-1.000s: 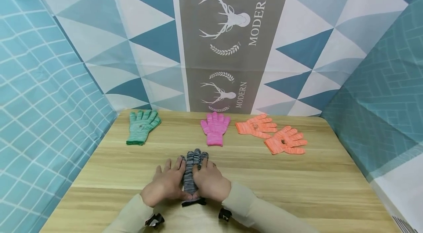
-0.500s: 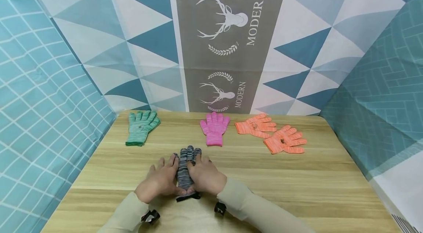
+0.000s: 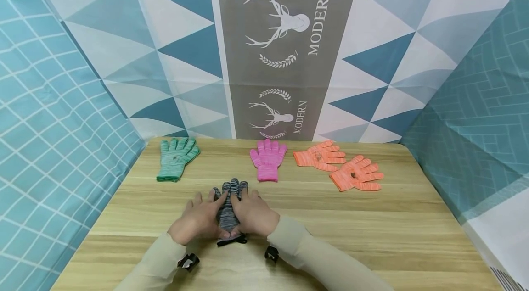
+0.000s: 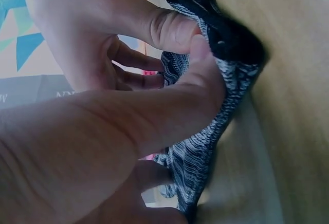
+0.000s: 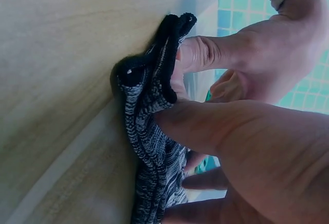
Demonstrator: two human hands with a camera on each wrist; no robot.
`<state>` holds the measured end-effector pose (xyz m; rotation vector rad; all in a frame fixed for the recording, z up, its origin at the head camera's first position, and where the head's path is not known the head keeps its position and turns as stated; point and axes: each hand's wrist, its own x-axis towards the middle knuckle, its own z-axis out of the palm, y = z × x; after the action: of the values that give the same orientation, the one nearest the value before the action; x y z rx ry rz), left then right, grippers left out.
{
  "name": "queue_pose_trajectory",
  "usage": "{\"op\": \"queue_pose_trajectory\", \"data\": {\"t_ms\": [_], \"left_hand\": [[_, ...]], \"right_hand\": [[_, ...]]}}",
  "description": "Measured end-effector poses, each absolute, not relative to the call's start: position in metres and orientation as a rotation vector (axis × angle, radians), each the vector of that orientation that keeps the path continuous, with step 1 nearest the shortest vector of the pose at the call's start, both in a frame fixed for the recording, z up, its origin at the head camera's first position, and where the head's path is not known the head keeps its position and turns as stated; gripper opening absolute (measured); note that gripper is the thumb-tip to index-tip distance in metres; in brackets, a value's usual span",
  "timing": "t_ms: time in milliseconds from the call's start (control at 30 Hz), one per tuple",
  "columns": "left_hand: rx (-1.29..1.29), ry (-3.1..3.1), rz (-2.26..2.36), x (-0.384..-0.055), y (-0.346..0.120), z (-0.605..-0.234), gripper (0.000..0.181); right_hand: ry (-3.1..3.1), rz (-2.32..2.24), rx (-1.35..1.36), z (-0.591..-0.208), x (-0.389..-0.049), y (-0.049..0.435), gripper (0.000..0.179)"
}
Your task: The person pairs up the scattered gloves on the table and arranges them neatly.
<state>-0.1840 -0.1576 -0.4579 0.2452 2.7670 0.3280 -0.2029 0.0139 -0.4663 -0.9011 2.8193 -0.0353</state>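
A black-and-grey knit glove lies on the table in front of me, its fingers pointing away and its black cuff towards me. The cuff shows more than one layer of edge in the wrist views. My left hand rests on the glove's left side, fingers extended, with the index finger across its top. From the right, my right hand presses on it with its fingertips near the glove's fingers. Both thumbs touch the glove close to the cuff and meet tip to tip in the left wrist view, where the glove bunches up.
Along the back of the wooden table lie a green glove, a pink glove and two orange gloves, which touch or slightly overlap. A patterned cloth backdrop stands behind the table's far edge.
The black-and-grey glove and both hands have shifted a little left and away from me. My left index finger has moved from the glove's edge onto its top. The other gloves stay put.
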Motion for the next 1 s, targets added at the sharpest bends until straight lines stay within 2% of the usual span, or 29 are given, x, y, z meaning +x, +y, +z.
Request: {"op": "queue_pose_trajectory", "data": {"t_ms": [233, 1000], "left_hand": [[0.211, 2.744, 0.282, -0.192, -0.155, -0.457, 0.124], [0.140, 2.719, 0.219, -0.206, -0.156, -0.444, 0.110]], "right_hand": [[2.818, 0.047, -0.880, -0.461, -0.210, 0.008, 0.112], [2.802, -0.061, -0.662, -0.458, -0.220, -0.017, 0.107]]}}
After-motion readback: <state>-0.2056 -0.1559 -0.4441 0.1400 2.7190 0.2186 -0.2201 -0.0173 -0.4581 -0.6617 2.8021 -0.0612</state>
